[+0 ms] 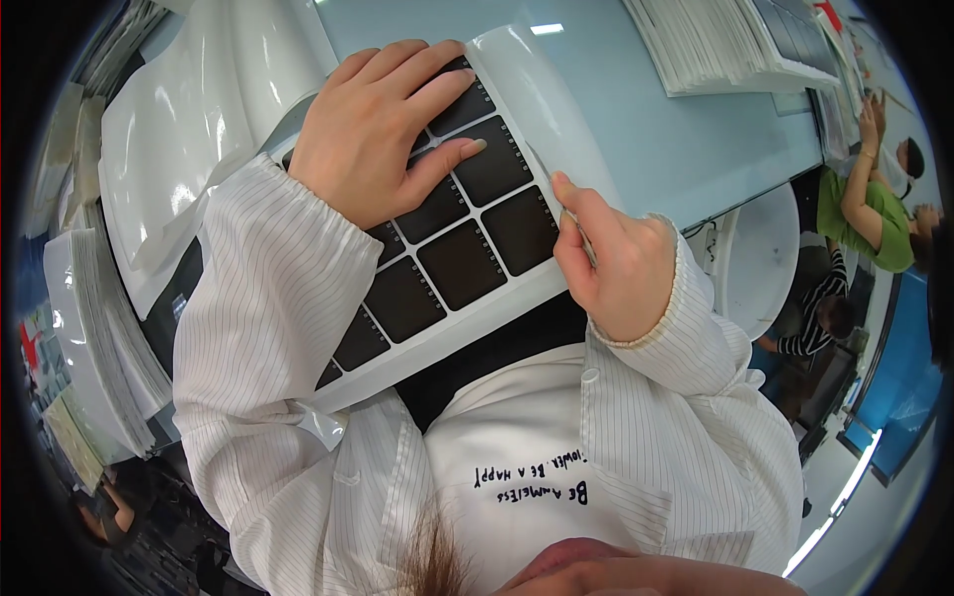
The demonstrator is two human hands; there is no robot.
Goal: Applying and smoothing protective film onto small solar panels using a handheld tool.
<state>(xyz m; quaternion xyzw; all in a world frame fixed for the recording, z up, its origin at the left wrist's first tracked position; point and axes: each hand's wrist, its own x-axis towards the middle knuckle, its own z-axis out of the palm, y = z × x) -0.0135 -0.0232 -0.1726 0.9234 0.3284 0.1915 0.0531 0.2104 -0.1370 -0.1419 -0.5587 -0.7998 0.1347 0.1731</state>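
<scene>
A white sheet with rows of black rounded squares (pixel 462 264) lies slanted at the near edge of the table in front of me. My left hand (pixel 383 124) rests on its upper part, palm down with fingers stretched out, covering several squares. By the sheet's right edge my right hand (pixel 614 253) is closed, thumb and forefinger pinched together. A thin, light-coloured edge shows between those fingers, but I cannot make out what it is. Beyond the squares runs a glossy pale margin (pixel 542 94), reaching up to the right from the pinching fingers.
Wavy glossy white sheets (pixel 189 129) lie left of my hands. A thick stack of sheets (pixel 715 45) stands at the far right of the pale blue tabletop (pixel 676 149). More stacks (pixel 99 328) line the left side. A round white surface (pixel 760 258) and other people (pixel 870 214) are at the right.
</scene>
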